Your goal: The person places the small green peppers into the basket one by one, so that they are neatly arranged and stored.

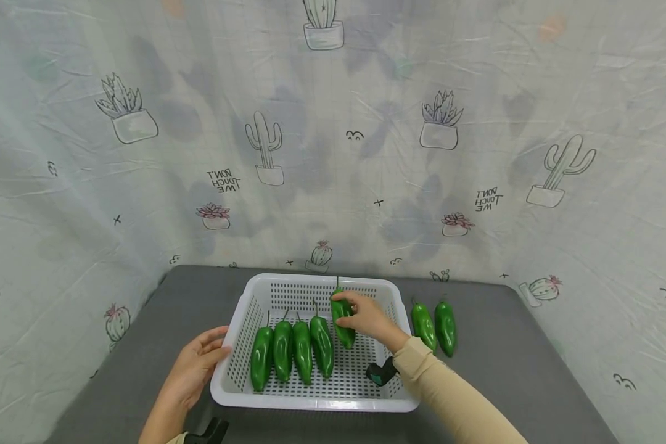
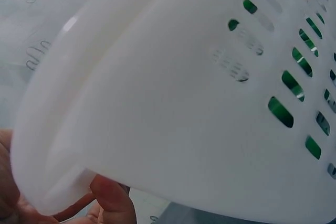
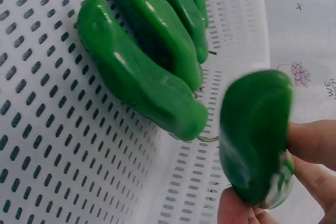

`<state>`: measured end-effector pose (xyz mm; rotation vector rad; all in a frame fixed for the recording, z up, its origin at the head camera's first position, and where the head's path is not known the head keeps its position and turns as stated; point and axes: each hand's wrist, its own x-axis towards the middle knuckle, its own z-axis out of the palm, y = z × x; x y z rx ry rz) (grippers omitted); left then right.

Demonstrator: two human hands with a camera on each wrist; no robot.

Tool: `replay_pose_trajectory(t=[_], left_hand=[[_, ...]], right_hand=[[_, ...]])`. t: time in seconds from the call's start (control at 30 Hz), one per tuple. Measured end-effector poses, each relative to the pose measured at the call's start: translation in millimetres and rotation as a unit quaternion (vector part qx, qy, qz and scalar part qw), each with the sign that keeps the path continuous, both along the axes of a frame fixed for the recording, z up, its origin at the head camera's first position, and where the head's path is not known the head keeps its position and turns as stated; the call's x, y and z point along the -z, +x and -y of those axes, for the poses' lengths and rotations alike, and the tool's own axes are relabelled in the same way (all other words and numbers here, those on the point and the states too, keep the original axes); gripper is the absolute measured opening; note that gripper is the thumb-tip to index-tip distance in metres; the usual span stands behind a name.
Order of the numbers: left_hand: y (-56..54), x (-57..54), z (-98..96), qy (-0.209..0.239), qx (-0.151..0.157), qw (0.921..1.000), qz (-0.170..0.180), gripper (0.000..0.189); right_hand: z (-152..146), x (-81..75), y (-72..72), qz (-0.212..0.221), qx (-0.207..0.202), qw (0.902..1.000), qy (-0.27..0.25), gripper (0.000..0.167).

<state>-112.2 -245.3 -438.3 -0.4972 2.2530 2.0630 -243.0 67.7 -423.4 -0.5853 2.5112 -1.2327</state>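
A white perforated plastic basket (image 1: 316,404) stands on the grey table. My left hand (image 1: 191,367) grips its left rim; in the left wrist view a fingertip (image 2: 110,190) shows under the rim. Inside the basket, my right hand (image 1: 369,317) pinches a green pepper (image 1: 341,320) between thumb and fingers. The right wrist view shows that same pepper (image 3: 254,135) held above the basket floor. Several more green peppers lie side by side to its left, the nearest being one pepper (image 1: 322,345) with its stem pointing away.
To the right of the basket, two green peppers (image 1: 423,324) (image 1: 446,327) lie on the grey table (image 1: 494,370). A pale curtain (image 1: 355,185) printed with potted cacti hangs behind and at both sides. A black wrist device (image 1: 382,372) sits by my right sleeve.
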Motion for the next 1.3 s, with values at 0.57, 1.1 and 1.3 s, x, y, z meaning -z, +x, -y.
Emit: replay_pose_trajectory(t=[0.57, 1.1, 1.3], left_hand=[[0.2, 0.4, 1.1, -0.001, -0.002, 1.0000, 0.005, 0.056], [-0.1, 2.7, 2.1, 0.000, 0.001, 1.0000, 0.007, 0.056], [-0.9, 2.7, 1.7, -0.002, 0.002, 1.0000, 0.007, 0.056]], right_hand=[[10, 9.8, 8.8, -0.046, -0.078, 0.9860, 0.140, 0.044], [17, 17.1, 11.2, -0.042, -0.096, 0.9737, 0.202, 0.052], [20, 14.1, 12.2, -0.007, -0.087, 0.9737, 0.210, 0.059]])
